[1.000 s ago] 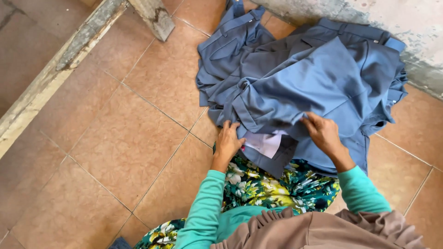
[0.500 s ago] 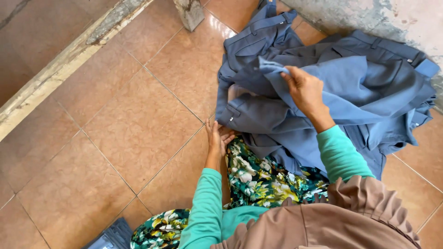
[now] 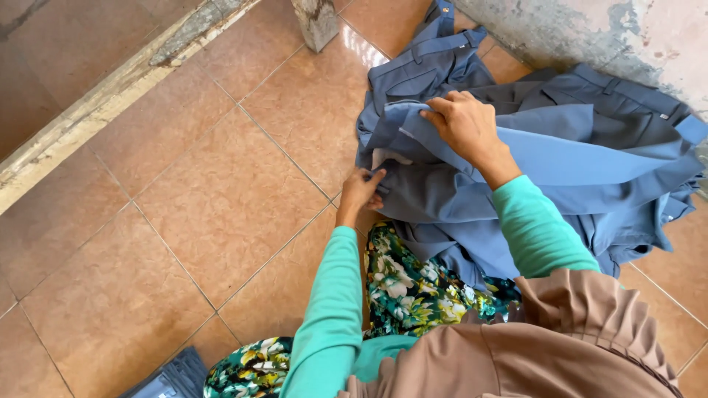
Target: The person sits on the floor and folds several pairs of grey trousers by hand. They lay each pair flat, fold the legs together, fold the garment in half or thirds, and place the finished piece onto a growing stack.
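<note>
A pile of blue-grey trousers (image 3: 590, 169) lies crumpled on the tiled floor against a wall. My right hand (image 3: 463, 125) grips a fold of one trouser leg and holds it up over the pile. My left hand (image 3: 361, 190) pinches the near edge of the same cloth, low at the floor, beside a patch of white lining (image 3: 387, 158). Both arms wear teal sleeves. A floral green cloth (image 3: 413, 291) covers my lap below the hands.
Brown floor tiles (image 3: 214, 199) spread to the left. A raised concrete ledge (image 3: 110, 92) runs diagonally at upper left, with a post foot (image 3: 318, 22) at the top. A worn plastered wall (image 3: 627, 37) stands behind the pile. A dark folded garment (image 3: 173, 377) lies at the bottom edge.
My right hand has lifted a fold of the trousers up and away from me across the pile. My left hand stayed low, holding the near edge. The view moved closer.
</note>
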